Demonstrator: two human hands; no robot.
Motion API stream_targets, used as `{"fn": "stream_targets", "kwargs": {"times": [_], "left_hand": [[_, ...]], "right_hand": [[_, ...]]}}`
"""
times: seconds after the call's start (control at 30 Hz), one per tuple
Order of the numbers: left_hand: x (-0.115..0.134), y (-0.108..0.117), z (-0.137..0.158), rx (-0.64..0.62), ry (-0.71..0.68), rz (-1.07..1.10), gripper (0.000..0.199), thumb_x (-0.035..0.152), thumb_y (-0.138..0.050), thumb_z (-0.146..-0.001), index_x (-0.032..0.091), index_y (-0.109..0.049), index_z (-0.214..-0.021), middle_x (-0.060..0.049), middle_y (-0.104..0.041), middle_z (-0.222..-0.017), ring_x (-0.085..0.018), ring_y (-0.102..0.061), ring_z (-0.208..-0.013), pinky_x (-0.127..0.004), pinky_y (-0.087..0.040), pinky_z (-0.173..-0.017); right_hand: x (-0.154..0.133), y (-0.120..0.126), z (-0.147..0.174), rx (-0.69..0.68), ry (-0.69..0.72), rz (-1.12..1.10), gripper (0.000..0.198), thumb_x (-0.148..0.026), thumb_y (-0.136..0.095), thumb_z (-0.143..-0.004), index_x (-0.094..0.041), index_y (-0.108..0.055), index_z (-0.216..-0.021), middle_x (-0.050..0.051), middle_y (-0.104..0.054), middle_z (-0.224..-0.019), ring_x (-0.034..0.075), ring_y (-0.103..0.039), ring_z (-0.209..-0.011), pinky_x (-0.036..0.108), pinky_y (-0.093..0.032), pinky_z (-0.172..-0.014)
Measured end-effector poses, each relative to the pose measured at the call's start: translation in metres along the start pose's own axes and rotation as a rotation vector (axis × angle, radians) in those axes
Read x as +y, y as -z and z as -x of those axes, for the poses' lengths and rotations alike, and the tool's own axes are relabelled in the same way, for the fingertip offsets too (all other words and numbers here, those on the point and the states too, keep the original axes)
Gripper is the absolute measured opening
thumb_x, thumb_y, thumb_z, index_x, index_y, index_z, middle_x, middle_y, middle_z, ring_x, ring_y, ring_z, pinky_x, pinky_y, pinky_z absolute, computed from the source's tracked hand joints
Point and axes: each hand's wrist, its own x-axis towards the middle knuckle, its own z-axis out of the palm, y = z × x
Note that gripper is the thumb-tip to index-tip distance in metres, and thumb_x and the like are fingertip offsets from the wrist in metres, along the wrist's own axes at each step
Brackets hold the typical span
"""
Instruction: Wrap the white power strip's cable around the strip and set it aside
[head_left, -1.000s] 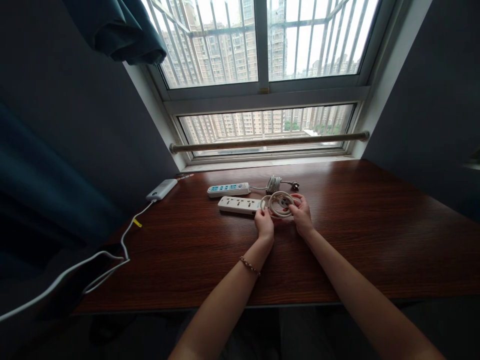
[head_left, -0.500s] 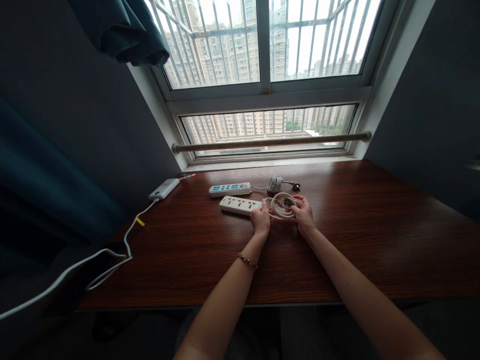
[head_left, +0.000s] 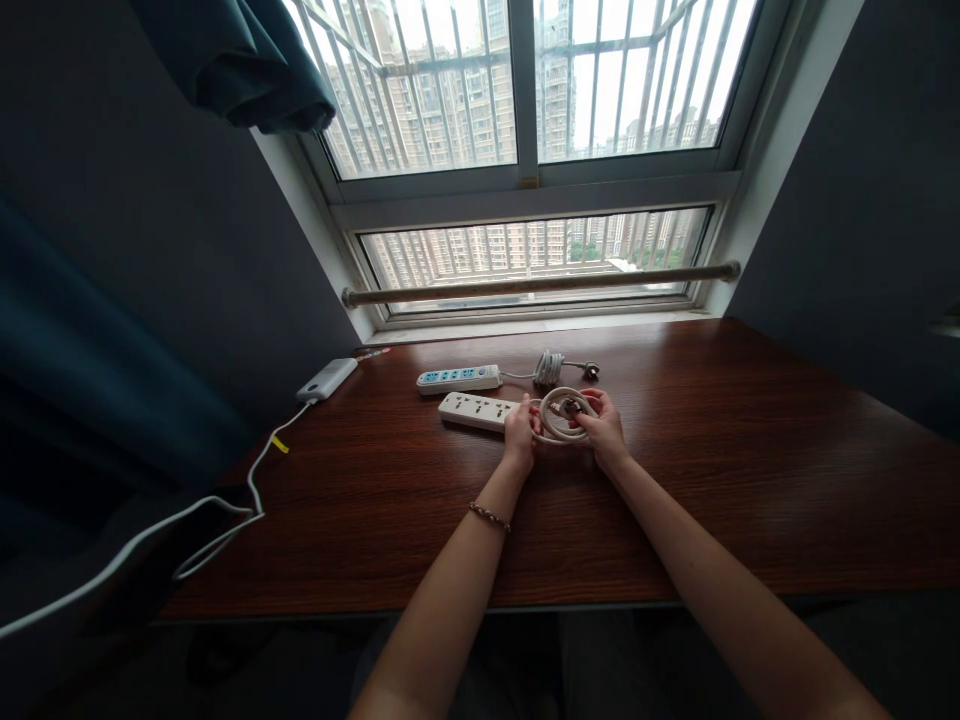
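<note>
worktop [head_left: 375, 520] | left hand [head_left: 519, 432] closed on near-left of coiled cord [head_left: 559, 418], right hand [head_left: 604, 430] closed on its right | both arms stretched forward | cord judged light, springy, best gripped across loops | coil joined to white power strip [head_left: 480, 409] | blue-socket strip [head_left: 457, 378] behind

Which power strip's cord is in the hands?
The nearer, all-white power strip: both hands grip its coiled cord. The farther strip with blue sockets lies untouched, its cord bundled behind.
</note>
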Motion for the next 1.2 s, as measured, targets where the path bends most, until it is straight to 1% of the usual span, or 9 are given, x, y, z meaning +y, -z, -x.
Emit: {"fn": "stream_targets", "kwargs": {"times": [0.1,0.23,0.33,0.5,0.67,0.77,0.87,1.03,1.2], "left_hand": [[0.0,0.004,-0.003,-0.025,0.029,0.026,0.031,0.045,-0.044,-0.078,0.018,-0.045,-0.061,0.008,-0.035,-0.031,-0.005,-0.021,-0.022,-0.018,-0.013,-0.028],[-0.004,0.006,-0.005,-0.017,-0.028,-0.045,0.025,0.036,-0.043,-0.078,0.017,-0.046,-0.062,0.008,-0.036,-0.032,-0.005,-0.023,-0.023,-0.017,-0.014,-0.028],[-0.007,0.005,-0.006,0.017,-0.064,-0.095,0.026,0.034,-0.04,-0.081,0.017,-0.045,-0.062,0.008,-0.035,-0.033,-0.005,-0.023,-0.024,-0.018,-0.014,-0.028],[-0.01,0.003,-0.005,0.067,-0.07,-0.112,0.026,0.033,-0.036,-0.083,0.018,-0.043,-0.064,0.009,-0.033,-0.033,-0.006,-0.023,-0.025,-0.018,-0.015,-0.029],[-0.011,0.003,-0.005,0.097,-0.095,-0.088,0.024,0.033,-0.032,-0.085,0.02,-0.039,-0.066,0.009,-0.033,-0.036,-0.006,-0.024,-0.026,-0.018,-0.016,-0.03],[-0.008,0.001,-0.004,0.136,-0.176,-0.108,0.025,0.034,-0.031,-0.087,0.02,-0.037,-0.066,0.009,-0.036,-0.037,-0.006,-0.026,-0.027,-0.018,-0.02,-0.033],[-0.003,-0.003,0.003,0.154,-0.327,-0.159,0.028,0.038,-0.031,-0.088,0.02,-0.036,-0.067,0.009,-0.038,-0.04,-0.006,-0.031,-0.031,-0.018,-0.028,-0.038],[0.004,-0.011,0.025,0.084,-0.517,-0.238,0.028,0.043,-0.033,-0.089,0.02,-0.036,-0.073,0.007,-0.043,-0.048,-0.007,-0.039,-0.039,-0.019,-0.034,-0.045],[0.003,-0.019,0.045,-0.112,-0.534,-0.31,0.023,0.043,-0.04,-0.086,0.021,-0.037,-0.086,0.001,-0.06,-0.069,-0.007,-0.048,-0.045,-0.019,-0.039,-0.046]], "right_hand": [[-0.003,-0.002,0.002,0.005,-0.016,-0.019,0.041,-0.021,-0.07,-0.055,-0.02,-0.05,-0.091,0.001,-0.061,-0.089,0.013,-0.058,-0.061,0.025,-0.051,-0.049],[-0.006,-0.004,0.003,0.007,-0.032,-0.036,0.046,-0.026,-0.075,-0.053,-0.019,-0.051,-0.091,0.001,-0.06,-0.093,0.013,-0.059,-0.066,0.026,-0.054,-0.054],[-0.007,-0.004,0.004,0.002,-0.026,-0.046,0.045,-0.028,-0.075,-0.054,-0.019,-0.052,-0.092,0.001,-0.06,-0.093,0.013,-0.059,-0.065,0.026,-0.054,-0.053],[-0.007,-0.004,0.004,0.003,-0.003,-0.033,0.039,-0.029,-0.071,-0.059,-0.02,-0.052,-0.092,0.0,-0.061,-0.087,0.01,-0.057,-0.052,0.024,-0.05,-0.047],[-0.007,-0.004,0.003,-0.036,0.039,-0.027,0.038,-0.029,-0.069,-0.063,-0.02,-0.052,-0.096,0.001,-0.061,-0.091,0.011,-0.058,-0.057,0.024,-0.051,-0.049],[-0.006,-0.003,0.002,-0.05,0.042,-0.01,0.039,-0.028,-0.068,-0.064,-0.02,-0.052,-0.098,0.001,-0.06,-0.093,0.009,-0.058,-0.053,0.023,-0.05,-0.048],[-0.006,-0.001,0.001,-0.051,0.024,-0.003,0.041,-0.029,-0.068,-0.064,-0.02,-0.052,-0.101,0.002,-0.06,-0.094,0.009,-0.058,-0.05,0.023,-0.048,-0.045],[-0.005,-0.002,0.001,-0.04,-0.057,-0.02,0.044,-0.035,-0.069,-0.063,-0.021,-0.052,-0.101,0.002,-0.061,-0.095,0.011,-0.06,-0.051,0.024,-0.048,-0.044],[0.0,-0.002,-0.005,-0.001,-0.12,-0.043,0.043,-0.041,-0.068,-0.064,-0.021,-0.052,-0.099,0.002,-0.061,-0.097,0.012,-0.061,-0.063,0.023,-0.051,-0.05]]}}
